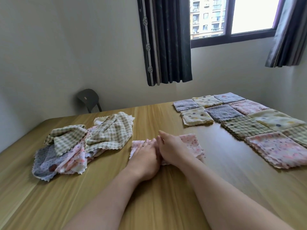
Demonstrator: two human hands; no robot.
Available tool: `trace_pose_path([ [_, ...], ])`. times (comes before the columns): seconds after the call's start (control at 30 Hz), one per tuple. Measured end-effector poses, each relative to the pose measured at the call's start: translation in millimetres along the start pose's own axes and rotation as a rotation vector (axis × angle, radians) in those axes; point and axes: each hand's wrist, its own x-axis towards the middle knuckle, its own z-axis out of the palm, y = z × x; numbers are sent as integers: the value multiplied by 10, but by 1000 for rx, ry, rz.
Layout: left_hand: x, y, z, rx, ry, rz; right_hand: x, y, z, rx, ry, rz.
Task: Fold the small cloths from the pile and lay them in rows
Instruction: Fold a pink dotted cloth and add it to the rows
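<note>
A pink flowered cloth (192, 145) lies flat on the wooden table (166, 188) in the middle. Both hands press on it side by side with straight fingers: my left hand (146, 156) on its left part, my right hand (171, 148) on its middle. A loose pile of unfolded cloths (79, 145), checked green, grey dotted and pink, sits to the left. Folded cloths (240, 118) lie in rows at the right, among them a pink one (279, 148) nearest me and a yellow dotted one (196, 116).
A dark chair (88, 99) stands behind the table's far left edge by the wall. Dark curtains (167, 40) and a window (232, 17) are beyond the table. Bare tabletop lies in front of my arms.
</note>
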Motion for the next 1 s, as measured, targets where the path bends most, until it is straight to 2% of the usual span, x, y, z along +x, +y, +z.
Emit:
trace_pose_path([
  [0.23,13,-33,-47,134,-104,-154,32,137,-66,-134,-3,25],
  [0.47,14,-209,-180,108,-135,-330,70,324,-323,65,147,222],
  [0.57,29,-270,-218,90,-131,-382,79,384,-399,69,202,271],
  [0.67,45,-292,-226,61,-54,-395,68,433,-439,-6,205,305],
  [0.83,1,-343,-250,6,238,-348,20,402,-451,-178,180,264],
  [1.0,-46,-269,-320,-159,281,-324,57,396,-571,-256,112,309],
])
